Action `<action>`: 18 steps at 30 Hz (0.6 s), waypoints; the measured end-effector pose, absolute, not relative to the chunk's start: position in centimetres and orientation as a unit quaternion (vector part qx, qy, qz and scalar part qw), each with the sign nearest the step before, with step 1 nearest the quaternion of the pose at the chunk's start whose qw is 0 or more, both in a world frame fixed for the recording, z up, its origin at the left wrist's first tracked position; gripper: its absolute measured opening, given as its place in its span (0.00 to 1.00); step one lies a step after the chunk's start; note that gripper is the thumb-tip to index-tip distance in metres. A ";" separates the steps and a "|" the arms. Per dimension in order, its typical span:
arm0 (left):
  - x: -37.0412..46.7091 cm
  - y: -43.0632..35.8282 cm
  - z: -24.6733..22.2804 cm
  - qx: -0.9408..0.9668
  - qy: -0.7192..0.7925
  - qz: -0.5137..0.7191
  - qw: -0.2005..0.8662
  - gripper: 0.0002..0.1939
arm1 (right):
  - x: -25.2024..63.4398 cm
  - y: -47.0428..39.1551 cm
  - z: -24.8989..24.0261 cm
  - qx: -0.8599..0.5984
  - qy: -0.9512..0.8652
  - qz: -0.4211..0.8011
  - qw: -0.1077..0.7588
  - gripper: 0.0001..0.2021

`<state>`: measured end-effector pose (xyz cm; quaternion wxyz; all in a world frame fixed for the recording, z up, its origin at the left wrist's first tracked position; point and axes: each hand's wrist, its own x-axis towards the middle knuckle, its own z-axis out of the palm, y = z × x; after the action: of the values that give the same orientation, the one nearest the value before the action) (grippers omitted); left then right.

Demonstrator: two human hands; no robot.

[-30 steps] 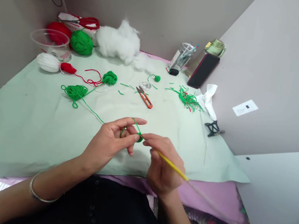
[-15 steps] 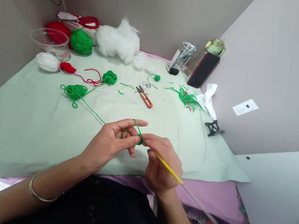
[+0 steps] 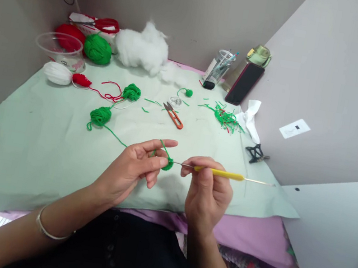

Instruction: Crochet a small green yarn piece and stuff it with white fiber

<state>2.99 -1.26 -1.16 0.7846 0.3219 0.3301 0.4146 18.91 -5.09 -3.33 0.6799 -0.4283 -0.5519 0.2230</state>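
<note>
Centre: left hand (image 3: 133, 163) pinching green crochet piece (image 3: 169, 165); right hand (image 3: 207, 193) gripping yellow-handled crochet hook (image 3: 225, 174); over-pulling could unhook yarn (image 3: 166, 149).

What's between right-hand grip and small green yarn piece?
Head view: from the right-hand grip to the green yarn piece, only the thin metal hook shaft.

Over the pale cloth (image 3: 59, 150), the left hand (image 3: 134, 165) pinched the green crochet piece (image 3: 169, 165), yarn (image 3: 164, 148) strung across its index finger (image 3: 169, 143), while the right hand (image 3: 208, 194) gripped the yellow-handled hook (image 3: 223, 174), metal shaft (image 3: 179, 164) reaching straight to the piece!
</note>
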 end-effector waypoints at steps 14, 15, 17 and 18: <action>3.3 -1.0 -1.6 0.255 0.311 0.404 0.822 0.13 | 18.8 -5.0 -4.0 -0.450 -0.617 0.102 0.637 0.13; 3.2 -0.9 -1.6 0.254 0.313 0.415 0.816 0.13 | 18.9 -4.9 -3.7 -0.448 -0.586 0.149 0.658 0.11; 3.2 -1.0 -1.5 0.271 0.320 0.430 0.799 0.14 | 18.9 -4.7 -3.2 -0.441 -0.555 0.219 0.671 0.10; 3.3 -1.1 -1.5 0.288 0.325 0.432 0.791 0.14 | 18.8 -4.7 -3.1 -0.438 -0.559 0.236 0.663 0.09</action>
<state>3.29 -1.14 -1.50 0.7907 0.2881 0.3247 0.4316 18.81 -4.66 -3.07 0.6629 -0.4377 -0.5595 0.2365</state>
